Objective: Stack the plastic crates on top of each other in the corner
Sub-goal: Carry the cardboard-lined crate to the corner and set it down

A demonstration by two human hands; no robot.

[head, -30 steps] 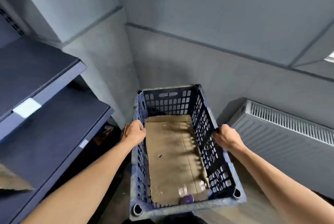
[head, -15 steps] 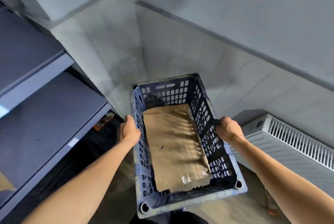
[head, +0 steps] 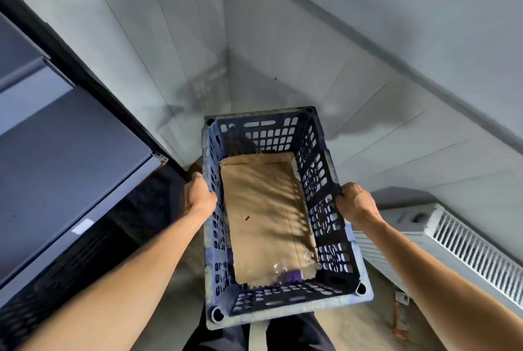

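Note:
A dark blue plastic crate (head: pixel 319 180) with perforated walls is held in front of me, its far end towards the room corner (head: pixel 226 73). A sheet of brown cardboard (head: pixel 266 220) lines its bottom. My left hand (head: pixel 198 195) grips the crate's left long rim. My right hand (head: pixel 356 203) grips the right long rim. The crate is off the floor, level, with the tiled corner walls beyond it. No other crate is visible.
Dark metal shelves (head: pixel 65 169) stand close on the left, their post (head: pixel 119 112) reaching the corner. A white radiator (head: pixel 452 248) runs along the right wall. The floor (head: pixel 181 288) below is concrete. My legs show under the crate's near end.
The view has tilted down and closer to the corner, so more of the tiled wall base shows. The crate has moved forward with both hands still on its rims.

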